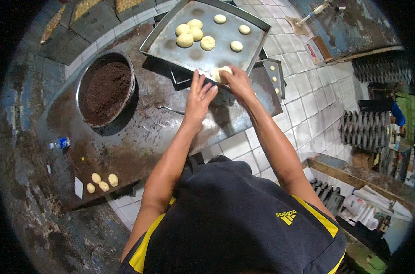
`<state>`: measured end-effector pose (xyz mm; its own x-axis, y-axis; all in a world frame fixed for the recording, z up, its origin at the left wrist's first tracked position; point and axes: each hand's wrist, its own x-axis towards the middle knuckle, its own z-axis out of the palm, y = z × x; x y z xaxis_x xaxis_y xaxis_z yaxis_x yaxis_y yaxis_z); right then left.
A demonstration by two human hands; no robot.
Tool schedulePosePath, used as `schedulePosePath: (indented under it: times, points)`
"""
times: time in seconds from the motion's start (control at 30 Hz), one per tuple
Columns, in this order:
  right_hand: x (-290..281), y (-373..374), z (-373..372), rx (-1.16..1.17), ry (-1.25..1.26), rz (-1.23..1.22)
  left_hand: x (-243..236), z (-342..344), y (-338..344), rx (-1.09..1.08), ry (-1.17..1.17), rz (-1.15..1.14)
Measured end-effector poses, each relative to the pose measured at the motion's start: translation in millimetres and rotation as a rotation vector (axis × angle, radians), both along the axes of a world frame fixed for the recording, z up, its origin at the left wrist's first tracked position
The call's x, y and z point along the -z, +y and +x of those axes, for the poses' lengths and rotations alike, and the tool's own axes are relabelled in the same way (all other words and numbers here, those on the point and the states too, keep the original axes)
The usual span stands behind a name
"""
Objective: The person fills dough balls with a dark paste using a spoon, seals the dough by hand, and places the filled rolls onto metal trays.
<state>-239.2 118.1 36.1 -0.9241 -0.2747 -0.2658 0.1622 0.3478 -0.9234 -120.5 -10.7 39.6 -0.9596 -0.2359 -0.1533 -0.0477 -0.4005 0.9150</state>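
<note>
A square metal tray (166, 43) sits at the back of the worktable, holding several pale dough balls (196, 33), some clustered, some apart. My right hand (235, 82) pinches a soft piece of pale dough (220, 74) at the tray's front edge. My left hand (200, 98), fingers extended and apart, is beside it at the front rim, holding nothing that I can see. A spoon (166, 108) lies on the table just left of my left hand.
The dark worktable (130, 148) carries a large bowl of dark crumbly filling (105, 89), a small plastic bottle (59, 143) and several dough pieces (102, 182) at the lower left. Another tray (276, 84) with small dough rounds sits behind at right. Stacked metal moulds (362, 130) stand farther right.
</note>
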Motion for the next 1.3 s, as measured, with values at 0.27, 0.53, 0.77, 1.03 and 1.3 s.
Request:
schedulePosePath:
  times: [0.27, 0.53, 0.77, 1.03, 1.3]
  points:
    - [110.3, -35.6, -91.2, -0.416, 0.699, 0.742, 47.7, 1.8, -132.9, -0.102, -0.098, -0.121]
    - [101.6, -38.3, -124.0, -0.584, 0.393, 0.773, 54.8, -25.3, -168.3, -0.105, -0.117, -0.112]
    - [107.3, -81.0, -200.6, -0.143, 0.517, 0.655, 54.6, -15.7, -156.3, -0.137, -0.108, -0.144]
    - [0.3, -76.1, -14.1, -0.411, 0.382, 0.343, 44.4, 4.4, -60.2, -0.349, -0.179, -0.048]
    - [-24.2, 21.2, 119.0, -0.236, 0.308, 0.043, 24.0, 30.6, 43.1, -0.363, -0.232, -0.206]
